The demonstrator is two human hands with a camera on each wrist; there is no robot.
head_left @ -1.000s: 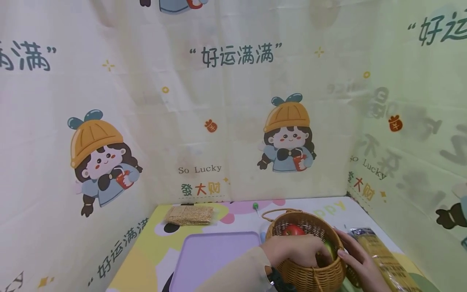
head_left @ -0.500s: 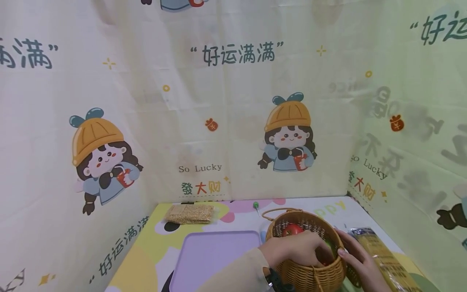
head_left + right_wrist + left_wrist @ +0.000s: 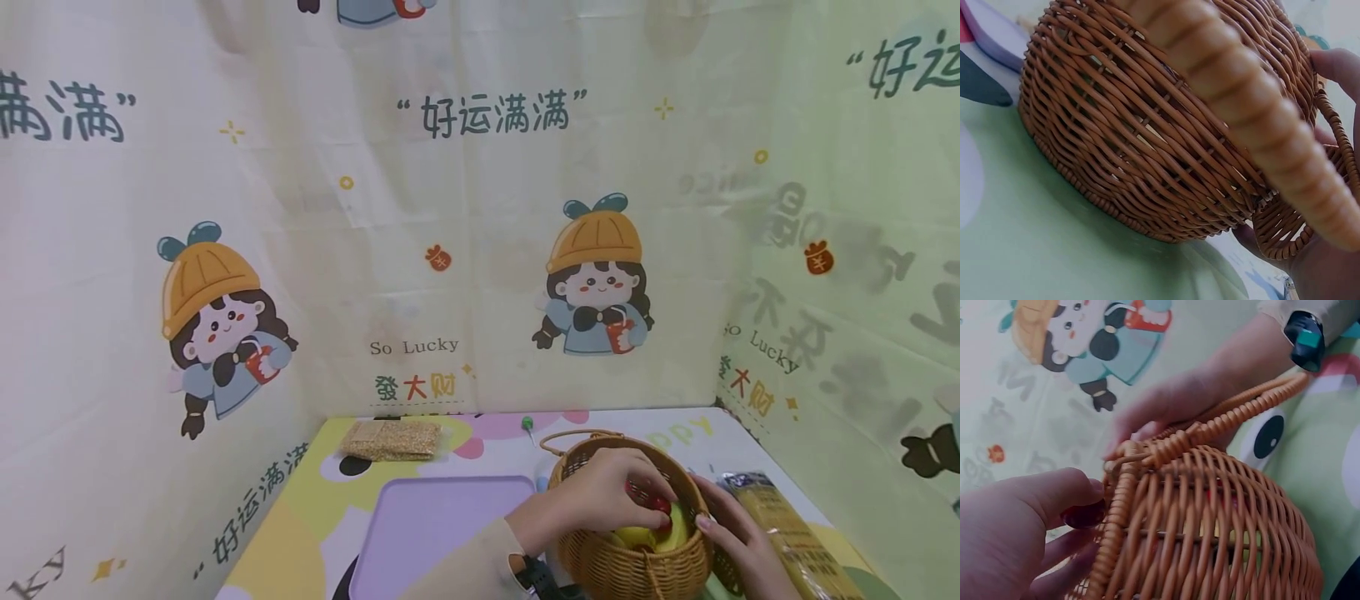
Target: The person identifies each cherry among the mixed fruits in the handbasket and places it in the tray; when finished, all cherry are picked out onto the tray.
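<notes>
A round wicker basket (image 3: 637, 575) stands at the front right of the table in the head view, with yellow bananas (image 3: 678, 529) inside. Over its mouth, my left hand (image 3: 607, 492) pinches a small glossy dark red fruit (image 3: 1083, 515), like a cherry, between thumb and fingers. The left wrist view has this fruit right beside the basket's rim. My right hand (image 3: 742, 537) grips the basket's right side, thumb on the rim. In the right wrist view, a handle (image 3: 1241, 100) crosses in front of the woven wall, and a smaller wicker piece (image 3: 1282, 231) lies against the right palm.
Left of the basket lies a light purple tray (image 3: 450, 533). A bag of grain (image 3: 393, 440) and a green lollipop (image 3: 527, 423) lie at the back. To the right is a long yellow packet (image 3: 783, 533). Printed cloth walls (image 3: 495, 317) enclose the table.
My left hand has risen from deep in the basket with the dark red fruit between its fingers. The bananas have come into sight; the red apple is now covered. My right hand stays put.
</notes>
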